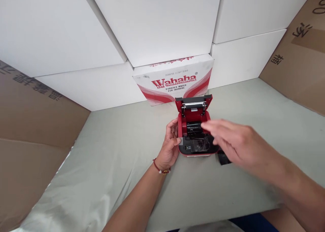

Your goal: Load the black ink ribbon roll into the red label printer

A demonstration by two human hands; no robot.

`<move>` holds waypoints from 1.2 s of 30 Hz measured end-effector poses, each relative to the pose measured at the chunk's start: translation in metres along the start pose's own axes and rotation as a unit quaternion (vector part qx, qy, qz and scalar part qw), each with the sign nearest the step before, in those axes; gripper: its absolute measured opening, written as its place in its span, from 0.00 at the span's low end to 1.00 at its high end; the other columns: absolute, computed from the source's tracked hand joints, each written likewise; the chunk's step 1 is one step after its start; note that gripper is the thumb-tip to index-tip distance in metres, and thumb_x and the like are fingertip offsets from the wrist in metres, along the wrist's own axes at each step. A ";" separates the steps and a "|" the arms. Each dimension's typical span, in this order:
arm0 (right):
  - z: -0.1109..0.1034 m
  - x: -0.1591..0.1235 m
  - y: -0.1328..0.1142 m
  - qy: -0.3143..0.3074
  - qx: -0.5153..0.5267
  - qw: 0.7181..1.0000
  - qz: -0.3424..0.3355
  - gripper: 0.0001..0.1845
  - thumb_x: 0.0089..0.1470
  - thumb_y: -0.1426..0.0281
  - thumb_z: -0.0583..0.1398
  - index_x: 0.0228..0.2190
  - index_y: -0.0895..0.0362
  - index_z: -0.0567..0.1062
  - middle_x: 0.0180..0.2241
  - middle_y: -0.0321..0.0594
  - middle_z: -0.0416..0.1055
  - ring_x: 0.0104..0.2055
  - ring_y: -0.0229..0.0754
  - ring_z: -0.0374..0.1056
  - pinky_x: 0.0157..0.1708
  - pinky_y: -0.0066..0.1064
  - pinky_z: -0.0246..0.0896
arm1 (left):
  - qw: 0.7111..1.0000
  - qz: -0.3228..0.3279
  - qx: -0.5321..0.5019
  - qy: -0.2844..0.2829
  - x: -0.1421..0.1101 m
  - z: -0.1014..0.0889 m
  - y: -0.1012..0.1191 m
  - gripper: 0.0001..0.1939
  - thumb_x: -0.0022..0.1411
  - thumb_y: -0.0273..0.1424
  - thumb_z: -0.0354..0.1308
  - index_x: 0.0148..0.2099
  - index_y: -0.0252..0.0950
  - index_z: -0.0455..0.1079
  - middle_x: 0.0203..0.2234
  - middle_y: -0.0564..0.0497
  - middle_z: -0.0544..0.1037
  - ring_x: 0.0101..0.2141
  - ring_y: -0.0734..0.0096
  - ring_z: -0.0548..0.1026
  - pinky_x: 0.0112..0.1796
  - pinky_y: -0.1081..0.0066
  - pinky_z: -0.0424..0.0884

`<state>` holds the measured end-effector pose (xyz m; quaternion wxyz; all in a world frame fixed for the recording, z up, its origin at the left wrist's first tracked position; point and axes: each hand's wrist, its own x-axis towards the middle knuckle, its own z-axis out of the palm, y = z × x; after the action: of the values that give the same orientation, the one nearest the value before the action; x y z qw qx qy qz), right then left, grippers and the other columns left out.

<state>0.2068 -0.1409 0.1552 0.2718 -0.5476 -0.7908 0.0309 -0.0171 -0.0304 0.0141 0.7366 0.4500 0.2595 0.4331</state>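
Note:
A small red and black label printer sits on the cloth with its lid raised. Inside its bay lies a black roll, shiny like plastic film, and a piece of clear film rests on the black front deck. My left hand grips the printer's left side, the thumb on a small grey patch at the front corner. Over the right side of the bay reaches my right hand, fingers stretched out and their tips by the roll's right end. Whether they touch it I cannot tell.
A dark flat piece lies right of the printer, partly under my right hand. Behind stands a white and red Wahaha water carton against white boxes. Brown cardboard boxes flank the pale green cloth at left and right.

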 end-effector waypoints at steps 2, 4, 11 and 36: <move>-0.011 0.023 0.001 -0.095 -0.068 0.990 0.073 0.22 0.75 0.78 0.53 0.54 0.58 0.86 0.54 0.48 0.88 0.45 0.44 0.87 0.40 0.34 0.79 | 1.000 -0.002 -0.009 0.000 0.001 0.000 -0.001 0.41 0.58 0.44 0.78 0.70 0.53 0.70 0.80 0.50 0.67 0.81 0.45 0.61 0.78 0.46 0.64; -0.012 0.046 -0.003 -0.233 -0.123 0.955 0.132 0.20 0.71 0.80 0.55 0.47 0.55 0.86 0.45 0.44 0.88 0.39 0.46 0.85 0.34 0.35 0.71 | 1.000 0.000 -0.014 -0.006 0.001 0.001 0.000 0.40 0.58 0.43 0.78 0.70 0.53 0.70 0.80 0.50 0.67 0.81 0.45 0.61 0.78 0.46 0.64; 0.017 0.092 -0.012 -0.371 -0.219 0.883 0.187 0.16 0.72 0.78 0.58 0.44 0.57 0.87 0.47 0.52 0.89 0.46 0.53 0.86 0.32 0.36 0.60 | 0.999 0.003 -0.029 -0.018 0.002 0.003 -0.002 0.40 0.58 0.41 0.77 0.71 0.53 0.70 0.80 0.49 0.68 0.81 0.44 0.62 0.78 0.44 0.63; -0.036 0.016 0.023 -0.106 -0.012 0.968 0.227 0.22 0.75 0.52 0.57 0.54 0.52 0.81 0.47 0.46 0.83 0.36 0.46 0.77 0.35 0.37 0.68 | 0.998 -0.002 -0.065 -0.002 0.006 0.004 -0.003 0.39 0.53 0.38 0.79 0.66 0.52 0.75 0.76 0.51 0.73 0.79 0.47 0.64 0.76 0.51 0.65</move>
<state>0.2386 -0.1269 0.1841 0.1661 -0.7096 -0.6703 0.1399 -0.0101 -0.0277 0.0129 0.7652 0.4018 0.2305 0.4471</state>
